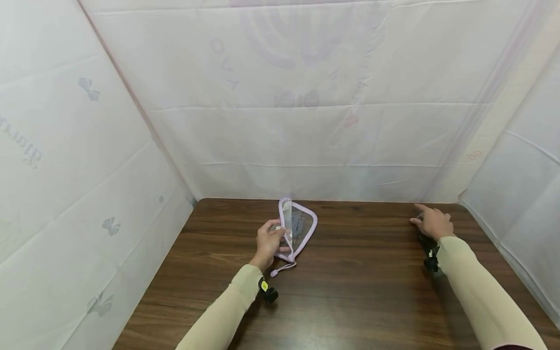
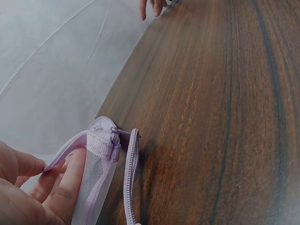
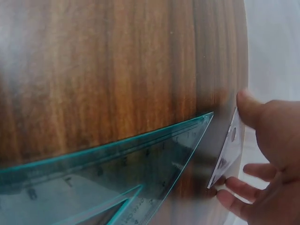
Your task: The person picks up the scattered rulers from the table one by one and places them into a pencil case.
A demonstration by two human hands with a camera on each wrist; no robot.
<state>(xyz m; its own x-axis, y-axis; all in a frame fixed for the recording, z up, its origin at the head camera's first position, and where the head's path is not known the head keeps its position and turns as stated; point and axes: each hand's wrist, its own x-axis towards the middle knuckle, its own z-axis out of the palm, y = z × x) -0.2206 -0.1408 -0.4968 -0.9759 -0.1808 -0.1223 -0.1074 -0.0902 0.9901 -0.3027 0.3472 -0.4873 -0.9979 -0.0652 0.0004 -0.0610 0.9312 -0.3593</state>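
Head view: my left hand [image 1: 270,241] grips lilac-edged clear pouch [image 1: 299,227] mid-table [image 1: 350,291]; my right hand [image 1: 433,222] at far right edge, fingers curled on something small. Left wrist: my fingers [image 2: 65,183] pinch pouch [image 2: 96,178] rim, zipper cord [image 2: 131,178] hanging. Right wrist: my right hand [image 3: 267,159] pinches small clear ruler [image 3: 227,150] beside green set square [image 3: 117,178]

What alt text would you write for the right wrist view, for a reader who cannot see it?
The right hand pinches a small clear plastic piece on edge, thumb above and fingers below, at the far edge of a dark wooden table. Beside it, a clear green set square lies flat on the table.
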